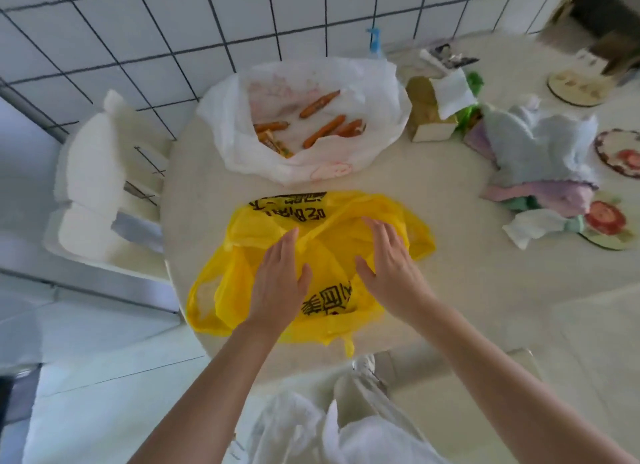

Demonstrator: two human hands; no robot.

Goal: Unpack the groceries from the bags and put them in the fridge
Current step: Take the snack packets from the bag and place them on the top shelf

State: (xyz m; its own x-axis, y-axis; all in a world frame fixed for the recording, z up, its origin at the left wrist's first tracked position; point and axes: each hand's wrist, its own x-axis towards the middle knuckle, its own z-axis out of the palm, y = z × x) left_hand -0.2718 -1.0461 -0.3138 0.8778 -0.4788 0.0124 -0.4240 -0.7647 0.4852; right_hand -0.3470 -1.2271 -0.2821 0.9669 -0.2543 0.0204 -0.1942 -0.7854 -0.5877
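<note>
A yellow plastic bag [242,283] with black print lies flat on the white table [467,290] in front of me. My left hand [278,276] rests palm down on its left half with straight fingers. My right hand [388,259] lies flat on its right half, fingers spread. Behind it, an open white plastic bag [374,83] holds several orange sausage sticks [323,131] and a small wrapped snack. The fridge is not in view.
A white plastic chair [93,186] stands left of the table by the tiled wall. A tissue box [427,114], a heap of folded cloths [540,152] and flowered coasters [606,221] fill the table's right side. A white garment lies near my body.
</note>
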